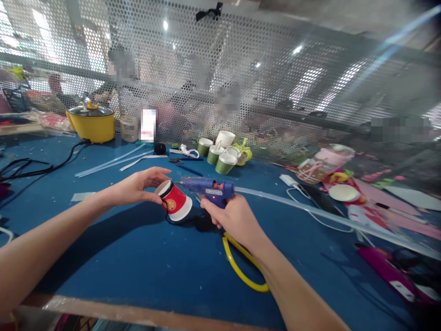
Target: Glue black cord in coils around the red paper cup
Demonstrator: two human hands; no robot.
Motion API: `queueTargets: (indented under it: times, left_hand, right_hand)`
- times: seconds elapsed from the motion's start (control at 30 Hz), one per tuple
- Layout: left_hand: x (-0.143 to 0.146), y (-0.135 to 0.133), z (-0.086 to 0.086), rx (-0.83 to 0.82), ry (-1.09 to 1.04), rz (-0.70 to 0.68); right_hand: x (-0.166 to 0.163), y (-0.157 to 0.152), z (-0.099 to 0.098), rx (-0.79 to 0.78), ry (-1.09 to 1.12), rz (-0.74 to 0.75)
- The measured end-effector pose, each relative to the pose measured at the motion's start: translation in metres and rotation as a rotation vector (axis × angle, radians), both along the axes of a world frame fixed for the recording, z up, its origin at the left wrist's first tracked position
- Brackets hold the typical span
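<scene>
Left hand [136, 187] fingers pinch the tilted red cup [175, 202]; right hand [234, 218] fingers wrap the glue gun [206, 187], its nozzle pointing left, just beside the cup's base.

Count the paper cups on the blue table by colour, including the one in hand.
Red cup, held by the left hand: 1
Green cups: 3
White cup: 1
Total: 5
The yellow-green piece beside them is too unclear to count. The right hand holds a glue gun.
</scene>
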State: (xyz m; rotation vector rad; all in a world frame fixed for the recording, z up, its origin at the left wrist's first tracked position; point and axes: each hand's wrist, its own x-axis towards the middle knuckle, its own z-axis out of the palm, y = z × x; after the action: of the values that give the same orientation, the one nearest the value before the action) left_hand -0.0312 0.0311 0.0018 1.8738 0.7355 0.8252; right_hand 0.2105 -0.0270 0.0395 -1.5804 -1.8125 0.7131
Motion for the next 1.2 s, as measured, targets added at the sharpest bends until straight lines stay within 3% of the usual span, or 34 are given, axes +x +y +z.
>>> queueTargets:
  times: [0.1, 0.23, 0.53, 0.73, 0.83, 0.93, 1.0, 1.1, 1.2]
  left_hand:
    - [0.001, -0.001, 0.001, 0.010, 0.018, 0.012]
    - [0.002, -0.005, 0.005, 0.035, 0.054, 0.042]
    - [0.003, -0.012, 0.016, 0.113, 0.120, 0.130]
    - [0.003, -0.015, 0.018, 0.091, 0.133, 0.137]
    - [0.003, -0.014, 0.017, 0.100, 0.137, 0.155]
    - [0.004, -0.014, 0.015, 0.129, 0.146, 0.171]
    - [0.007, -0.016, 0.014, 0.144, 0.157, 0.180]
    - [0.010, -0.020, 0.015, 0.172, 0.205, 0.198]
    - [0.013, -0.024, 0.016, 0.213, 0.262, 0.216]
  right_hand:
    - [0.006, 0.007, 0.001, -0.030, 0.095, 0.005]
    - [0.022, 0.028, -0.008, 0.029, 0.172, -0.101]
    - [0.045, 0.066, -0.042, 0.000, -0.123, -0.193]
    - [0.039, 0.057, -0.034, 0.147, -0.310, -0.251]
    - [0.017, 0.036, -0.020, 0.236, -0.332, -0.171]
    - [-0.013, 0.011, -0.011, 0.338, -0.283, 0.159]
    - [-0.029, -0.001, -0.012, 0.429, -0.301, 0.274]
    - [-0.041, -0.009, -0.021, 0.514, -0.351, 0.233]
    - [-0.042, -0.009, -0.026, 0.475, -0.319, 0.219]
